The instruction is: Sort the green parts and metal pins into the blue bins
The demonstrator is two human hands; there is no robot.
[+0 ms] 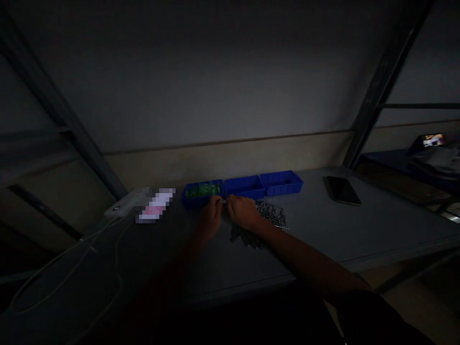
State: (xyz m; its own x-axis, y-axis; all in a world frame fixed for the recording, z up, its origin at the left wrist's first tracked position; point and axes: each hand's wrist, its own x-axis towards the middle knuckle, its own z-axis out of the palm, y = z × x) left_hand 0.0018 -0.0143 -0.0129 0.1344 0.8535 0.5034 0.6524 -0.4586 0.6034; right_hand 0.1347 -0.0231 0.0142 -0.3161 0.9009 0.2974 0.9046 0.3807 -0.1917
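Observation:
My left hand (pixel 212 213) and my right hand (pixel 243 211) meet over the table, just in front of the blue bins. Both have their fingers closed in a pinch. A small pale piece (pixel 224 201) shows between the fingertips, too small and dark to name. Beside and partly beneath my right hand lies a loose pile of thin, shiny metal parts (pixel 273 214), some of it hidden by the hand and wrist. Green packets (pixel 203 189) fill the left blue bin (pixel 189 201), close behind my left hand.
The middle blue bin (pixel 247 193) and right blue bin (pixel 285 188) continue the row along the wall. A dark phone (pixel 342 190) lies on the grey table (pixel 316 230) at right. At left are a white device (pixel 122 206), a blurred-out sheet (pixel 156 206) and pale cables (pixel 118 254). Metal posts frame the table.

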